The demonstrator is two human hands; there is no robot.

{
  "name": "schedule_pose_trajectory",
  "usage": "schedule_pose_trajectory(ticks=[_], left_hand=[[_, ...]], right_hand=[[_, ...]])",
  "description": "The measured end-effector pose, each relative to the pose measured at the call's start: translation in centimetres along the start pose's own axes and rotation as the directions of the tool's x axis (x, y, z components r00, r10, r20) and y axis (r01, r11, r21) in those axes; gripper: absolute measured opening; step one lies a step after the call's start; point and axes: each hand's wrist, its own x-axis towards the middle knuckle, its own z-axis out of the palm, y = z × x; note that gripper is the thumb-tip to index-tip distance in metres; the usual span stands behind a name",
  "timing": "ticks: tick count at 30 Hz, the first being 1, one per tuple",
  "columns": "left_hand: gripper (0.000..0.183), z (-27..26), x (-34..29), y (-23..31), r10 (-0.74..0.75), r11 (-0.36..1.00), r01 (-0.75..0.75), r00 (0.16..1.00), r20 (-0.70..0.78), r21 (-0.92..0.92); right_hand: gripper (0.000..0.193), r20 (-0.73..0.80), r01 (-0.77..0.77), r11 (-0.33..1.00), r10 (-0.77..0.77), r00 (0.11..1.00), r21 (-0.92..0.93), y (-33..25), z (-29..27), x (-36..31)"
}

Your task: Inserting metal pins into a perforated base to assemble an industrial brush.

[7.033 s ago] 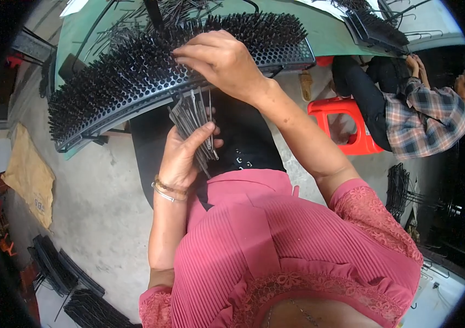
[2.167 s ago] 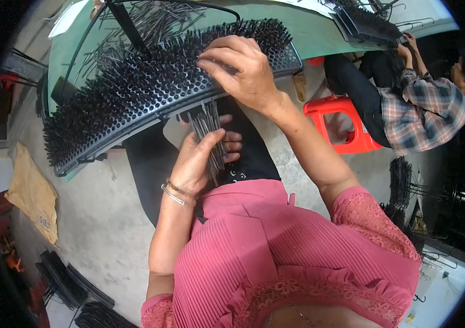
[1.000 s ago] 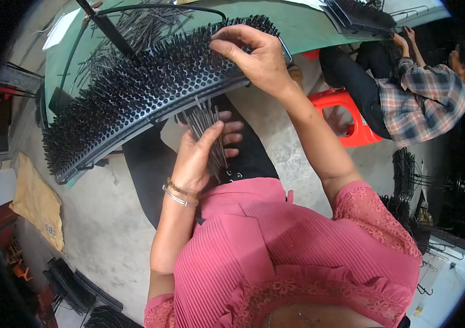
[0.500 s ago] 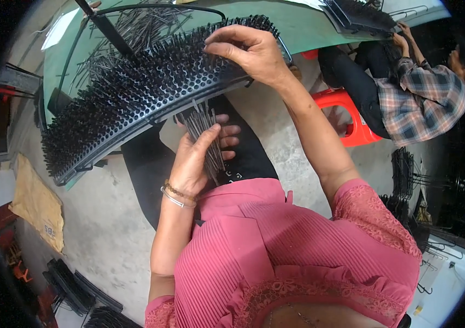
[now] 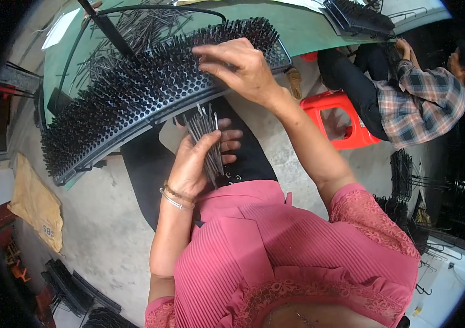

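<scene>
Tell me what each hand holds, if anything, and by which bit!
The left hand holds a bundle of thin rods near its middle; whether the right hand holds anything cannot be told.

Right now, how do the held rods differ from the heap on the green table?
The held rods lie roughly parallel in the left hand; the heap lies crisscrossed. The held rods make a small bundle; the heap spreads wider. Both consist of thin, dark rods.

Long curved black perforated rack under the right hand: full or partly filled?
Partly filled. Thin black upright rods crowd most of the rack, but bare holes show along its near edge.
</scene>
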Motion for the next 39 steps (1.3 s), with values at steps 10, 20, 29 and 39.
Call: schedule_pose_trajectory(ticks=[10, 20, 29, 39], left_hand=[[0.037, 0.4, -0.2, 0.1, 0.022, 1.000, -0.022, 0.999, 0.030, 0.002], [0.033, 1.9, -0.1, 0.9, 0.123, 0.991, -0.124, 0.992, 0.020, 0.046], [0.029, 1.7, 1.7, 0.4, 0.098, 0.973, -0.097, 0.995, 0.005, 0.212], [0.028, 1.9, 2.7, -0.2, 0.058, 0.971, -0.050, 0.998, -0.028, 0.232]], right_hand=[[0.022, -0.089, 0.011, 0.999, -0.015, 0.996, -0.047, -1.0, -0.7, -0.2], [0.023, 0.648, -0.832, 0.353, 0.522, 0.555, 0.428, -4.4, -2.3, -2.7], [0.019, 0.309, -0.664, 0.492, 0.620, 0.721, 0.563, -3.4, -4.4, -1.7], [0.021, -0.113, -0.464, 0.744, 0.577, 0.809, 0.480, 0.2, -4.0, -0.6]])
